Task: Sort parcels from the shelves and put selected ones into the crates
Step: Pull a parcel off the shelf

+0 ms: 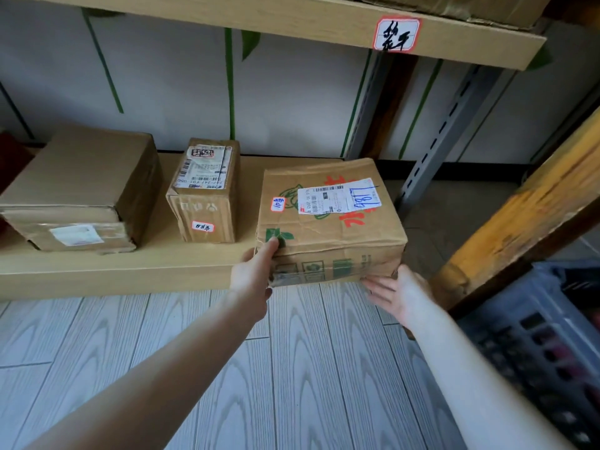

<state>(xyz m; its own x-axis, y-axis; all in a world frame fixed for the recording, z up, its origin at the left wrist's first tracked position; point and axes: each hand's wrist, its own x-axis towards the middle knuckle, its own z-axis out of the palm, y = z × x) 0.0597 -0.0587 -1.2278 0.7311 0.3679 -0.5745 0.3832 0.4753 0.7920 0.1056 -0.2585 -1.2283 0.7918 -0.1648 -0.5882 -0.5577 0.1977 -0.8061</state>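
A crumpled brown parcel [328, 235] with a white shipping label and green and red print sits at the right end of the low shelf [130, 271], jutting over its front edge. My left hand [256, 271] grips its near left corner, thumb on top. My right hand [396, 293] is at its near right bottom corner, fingers straight and reaching under the box. A dark grey slatted crate [545, 336] stands on the floor at the right.
Two other parcels rest on the same shelf: a tall narrow one [204, 193] in the middle and a wide one [84, 190] at the left. An upper shelf [292, 17] with a red-edged tag hangs overhead. A grey metal upright [454, 125] and a wooden post [526, 216] stand at the right.
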